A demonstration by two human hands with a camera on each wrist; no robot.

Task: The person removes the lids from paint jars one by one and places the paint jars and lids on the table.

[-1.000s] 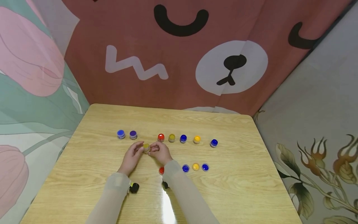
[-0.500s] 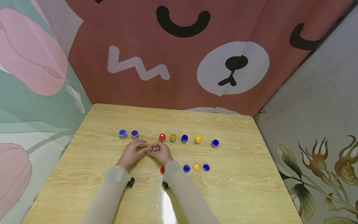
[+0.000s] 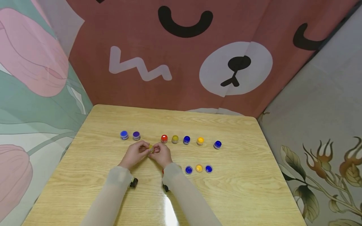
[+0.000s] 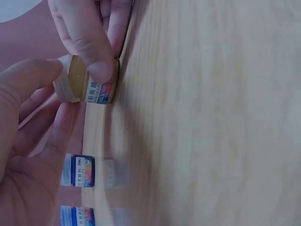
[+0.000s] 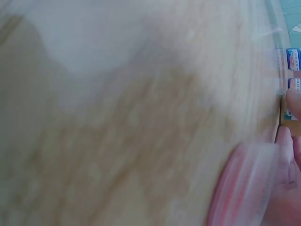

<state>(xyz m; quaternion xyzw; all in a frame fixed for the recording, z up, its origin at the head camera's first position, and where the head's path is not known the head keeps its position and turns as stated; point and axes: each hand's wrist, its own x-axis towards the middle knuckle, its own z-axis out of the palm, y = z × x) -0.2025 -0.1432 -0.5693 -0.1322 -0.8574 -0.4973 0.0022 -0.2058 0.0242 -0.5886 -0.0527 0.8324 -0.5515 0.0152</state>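
A small paint jar (image 4: 98, 84) with ochre paint and a printed label is held between both hands above the wooden table. The left hand (image 3: 135, 154) pinches its clear lid (image 4: 66, 82) between thumb and fingers. On the opposite side, the right hand (image 3: 162, 154) grips the jar body, thumb over the label. In the head view the fingers cover most of the jar. Behind the left hand stand a violet jar (image 3: 136, 135) and a light blue jar (image 3: 124, 135). The right wrist view shows only part of the right hand (image 5: 288, 183) at its edge.
Behind the right hand stand a red jar (image 3: 164, 138), an ochre jar (image 3: 175, 139), dark blue ones and a yellow jar (image 3: 200, 141). Nearer lie flat round lids, among them a blue lid (image 3: 188, 170) and a yellow lid (image 3: 199, 168). The right sleeve (image 3: 175, 174) partly covers others.
The left hand has moved right and its fingers now cover more of the ochre jar. The right sleeve has shifted slightly left, over more of the red lid.
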